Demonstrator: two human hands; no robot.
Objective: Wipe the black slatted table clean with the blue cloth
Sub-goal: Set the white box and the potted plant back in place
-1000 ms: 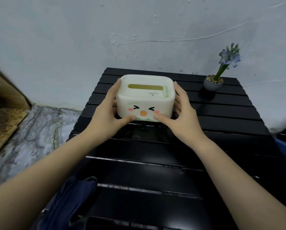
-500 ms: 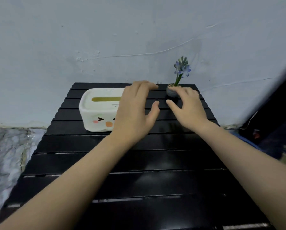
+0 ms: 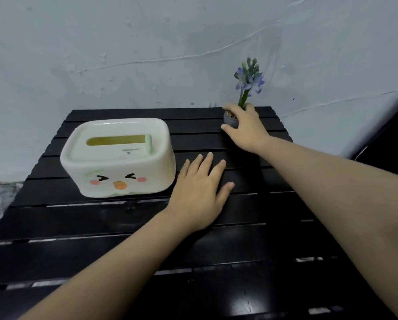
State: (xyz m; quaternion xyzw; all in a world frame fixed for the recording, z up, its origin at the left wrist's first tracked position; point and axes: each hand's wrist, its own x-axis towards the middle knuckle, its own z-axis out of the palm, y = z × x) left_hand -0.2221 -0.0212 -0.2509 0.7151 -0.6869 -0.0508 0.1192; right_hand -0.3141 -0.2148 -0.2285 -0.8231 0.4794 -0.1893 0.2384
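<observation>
- Left hand [image 3: 199, 191]: palm down, fingers spread and extended, lying flat; forearm bare, running in from the lower left.
- Right hand [image 3: 245, 128]: reached far forward, fingers curled in a grasp, thumb low on the near side; forearm bare, running in from the lower right.

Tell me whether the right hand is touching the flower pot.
Touching. The head view shows the right hand wrapped around the small grey flower pot, thumb against its front and fingers over its rim, with no gap visible.
</observation>
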